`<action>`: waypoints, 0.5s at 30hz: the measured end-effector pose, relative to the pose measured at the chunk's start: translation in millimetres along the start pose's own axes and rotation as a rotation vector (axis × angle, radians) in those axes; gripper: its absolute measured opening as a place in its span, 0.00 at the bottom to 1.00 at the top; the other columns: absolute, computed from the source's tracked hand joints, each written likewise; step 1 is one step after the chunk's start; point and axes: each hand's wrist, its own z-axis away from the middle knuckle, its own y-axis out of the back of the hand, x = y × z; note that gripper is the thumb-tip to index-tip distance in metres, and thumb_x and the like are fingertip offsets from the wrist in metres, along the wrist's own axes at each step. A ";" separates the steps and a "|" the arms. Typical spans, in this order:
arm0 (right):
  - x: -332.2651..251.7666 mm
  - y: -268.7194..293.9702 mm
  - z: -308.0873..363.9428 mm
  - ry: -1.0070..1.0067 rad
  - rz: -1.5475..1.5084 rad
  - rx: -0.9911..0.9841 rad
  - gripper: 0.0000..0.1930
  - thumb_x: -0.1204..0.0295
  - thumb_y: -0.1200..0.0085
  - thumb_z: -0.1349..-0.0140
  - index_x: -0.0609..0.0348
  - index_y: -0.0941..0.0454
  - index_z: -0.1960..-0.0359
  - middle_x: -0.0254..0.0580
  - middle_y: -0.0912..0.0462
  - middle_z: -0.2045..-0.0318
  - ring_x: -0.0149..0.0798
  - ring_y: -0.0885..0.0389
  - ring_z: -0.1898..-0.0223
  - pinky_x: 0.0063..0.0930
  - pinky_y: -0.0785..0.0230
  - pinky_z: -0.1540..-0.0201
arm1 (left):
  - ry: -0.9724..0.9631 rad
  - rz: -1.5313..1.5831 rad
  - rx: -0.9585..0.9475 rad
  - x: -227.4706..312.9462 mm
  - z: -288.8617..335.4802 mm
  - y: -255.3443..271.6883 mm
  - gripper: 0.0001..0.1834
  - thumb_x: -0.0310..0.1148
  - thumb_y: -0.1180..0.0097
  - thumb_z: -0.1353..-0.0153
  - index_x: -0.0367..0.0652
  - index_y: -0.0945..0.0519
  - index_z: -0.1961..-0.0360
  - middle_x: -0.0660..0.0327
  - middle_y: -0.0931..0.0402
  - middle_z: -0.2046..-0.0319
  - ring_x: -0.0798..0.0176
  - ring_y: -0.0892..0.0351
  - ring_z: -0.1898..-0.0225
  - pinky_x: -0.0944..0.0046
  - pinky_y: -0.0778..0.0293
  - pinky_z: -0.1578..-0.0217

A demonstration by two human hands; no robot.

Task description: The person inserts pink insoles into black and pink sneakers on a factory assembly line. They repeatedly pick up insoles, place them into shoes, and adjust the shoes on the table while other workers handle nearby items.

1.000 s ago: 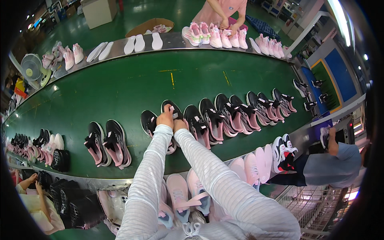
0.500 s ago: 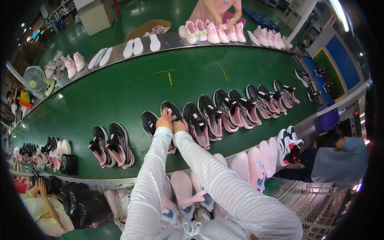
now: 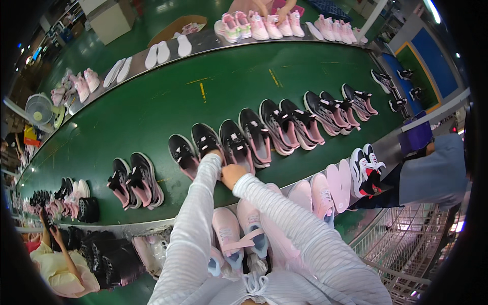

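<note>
A row of black sneakers with pink linings stands on the green conveyor belt. My left hand reaches into the opening of one black sneaker, its fingers hidden inside. At the heel of that sneaker is my right hand, with curled fingers closed on the heel edge. Close on the left stands another black sneaker, and on the right a third black sneaker. Farther left on the belt is a separate pair of black sneakers.
Pink sneakers and pink insoles line the near ledge. Along the far ledge lie white insoles and pink-white shoes, where another person's hands work. A fan stands at the left; a wire rack is near right.
My left hand has gone deeper into the sneaker, and my right hand has moved from the shoe's opening back to its heel. The whole view has shifted slightly.
</note>
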 end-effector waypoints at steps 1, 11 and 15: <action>-15.0 0.0 -2.6 0.044 0.020 0.019 0.09 0.69 0.57 0.55 0.58 0.25 0.80 0.49 0.25 0.78 0.46 0.25 0.73 0.36 0.33 0.71 | 0.137 -0.017 0.204 -18.8 -11.0 -30.3 0.16 0.36 0.64 0.48 0.47 0.34 0.58 0.58 0.34 0.58 0.50 0.37 0.56 0.53 0.39 0.59; 3.5 11.2 -11.9 -0.120 -0.130 -0.049 0.11 0.73 0.62 0.51 0.57 0.25 0.71 0.46 0.24 0.70 0.43 0.25 0.68 0.30 0.32 0.67 | -0.749 -1.150 -0.767 24.2 7.2 87.6 0.12 0.36 0.53 0.57 0.54 0.25 0.68 0.62 0.28 0.65 0.65 0.30 0.64 0.67 0.33 0.66; 23.8 56.8 -6.3 -0.102 -0.141 -0.094 0.10 0.70 0.60 0.53 0.58 0.25 0.74 0.48 0.25 0.73 0.46 0.26 0.70 0.34 0.34 0.66 | -0.803 -1.284 -0.861 36.7 7.1 80.4 0.12 0.37 0.52 0.57 0.55 0.24 0.68 0.62 0.28 0.64 0.64 0.30 0.62 0.69 0.33 0.64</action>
